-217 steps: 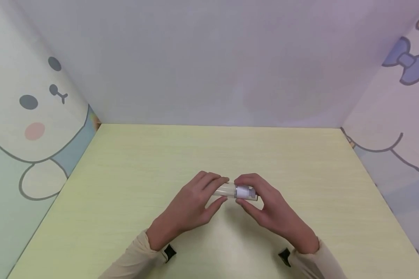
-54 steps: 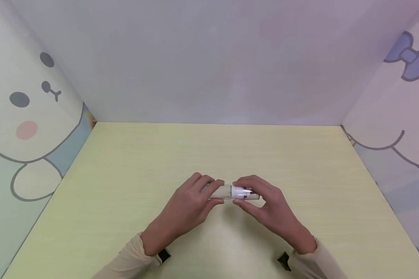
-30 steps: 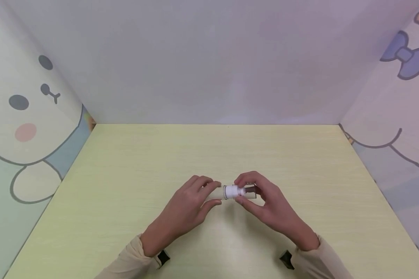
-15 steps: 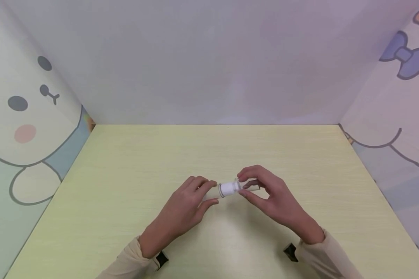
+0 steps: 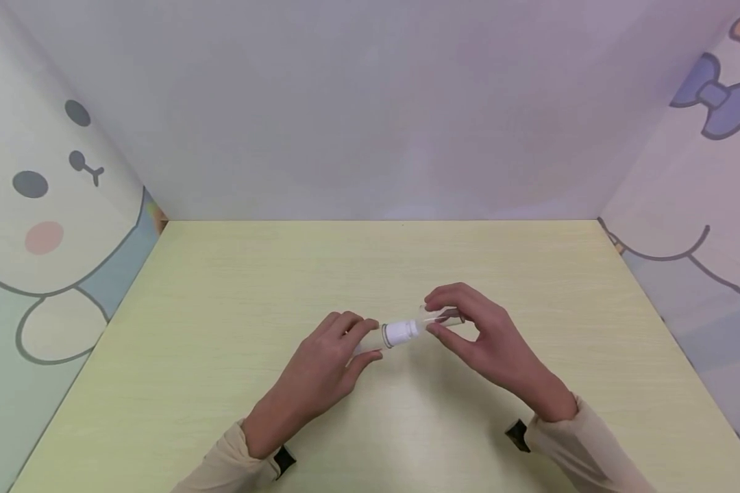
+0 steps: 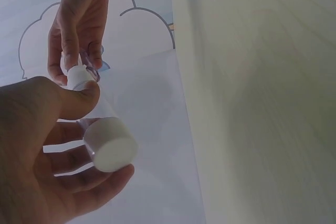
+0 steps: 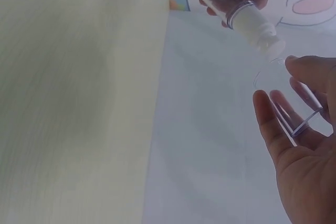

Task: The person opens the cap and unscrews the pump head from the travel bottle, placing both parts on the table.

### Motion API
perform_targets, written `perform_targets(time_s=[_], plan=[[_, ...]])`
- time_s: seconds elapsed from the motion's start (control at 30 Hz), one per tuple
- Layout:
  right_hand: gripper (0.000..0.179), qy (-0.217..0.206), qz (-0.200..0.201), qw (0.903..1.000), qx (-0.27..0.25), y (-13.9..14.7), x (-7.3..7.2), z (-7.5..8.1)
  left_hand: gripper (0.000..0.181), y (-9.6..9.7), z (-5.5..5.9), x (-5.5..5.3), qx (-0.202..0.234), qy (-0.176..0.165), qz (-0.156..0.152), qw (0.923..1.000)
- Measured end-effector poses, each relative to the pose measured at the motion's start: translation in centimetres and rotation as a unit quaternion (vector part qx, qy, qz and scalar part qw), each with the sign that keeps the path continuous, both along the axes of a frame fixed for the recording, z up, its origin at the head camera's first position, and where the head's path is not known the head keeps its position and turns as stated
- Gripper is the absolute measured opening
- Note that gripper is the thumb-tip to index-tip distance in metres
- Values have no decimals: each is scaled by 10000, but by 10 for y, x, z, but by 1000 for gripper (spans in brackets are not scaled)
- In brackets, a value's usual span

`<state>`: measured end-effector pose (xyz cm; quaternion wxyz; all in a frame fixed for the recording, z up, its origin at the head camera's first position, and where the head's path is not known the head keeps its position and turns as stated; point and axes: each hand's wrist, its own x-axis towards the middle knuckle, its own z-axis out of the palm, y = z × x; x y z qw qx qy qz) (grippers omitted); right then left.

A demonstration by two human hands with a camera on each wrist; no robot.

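My left hand (image 5: 327, 359) grips a slim pump bottle (image 5: 399, 333) with a white collar and nozzle, held tilted above the table. In the left wrist view, the bottle's round white base (image 6: 114, 148) shows beyond the curled fingers. Between thumb and fingers my right hand (image 5: 484, 335) pinches a clear see-through cap (image 5: 456, 321), its mouth facing the nozzle. From the right wrist view, the white nozzle (image 7: 269, 43) sits just off the cap's rim. The rest of the bottle's body is mostly covered by my left hand.
A pale wood-look table (image 5: 253, 274) lies beneath both hands. A plain greyish wall (image 5: 370, 109) stands at the back, with cartoon-printed panels at left (image 5: 55, 274) and right (image 5: 684, 205). A dark camera piece (image 5: 518, 435) sits at the right wrist.
The clear cap, earlier over the bottle's white top, has come off in my right hand, which moved right and up. My left hand shifted slightly left, and the bottle now tilts up toward the right.
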<state>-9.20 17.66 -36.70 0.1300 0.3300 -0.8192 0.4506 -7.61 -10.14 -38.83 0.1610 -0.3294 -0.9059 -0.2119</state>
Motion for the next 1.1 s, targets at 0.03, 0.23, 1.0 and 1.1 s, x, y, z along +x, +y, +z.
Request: perform_targets(time_s=[0.03,0.23,1.0,1.1], plan=[[39,-3,-22,10000,38,0,-1,-1,38,0,0,0,3,14,2,10000],[39,65,-110,9995,286,3,-8,-6,37,-1,0,0,39,33,14,10000],[30,107,-508,9815,1842,12,-28,-25,35,-3,2,-1,99,-52,-3,9999],[29,76,-519,9785,1993,13,-29,-29,34,-3,2,-1,101,-32,2,9999]])
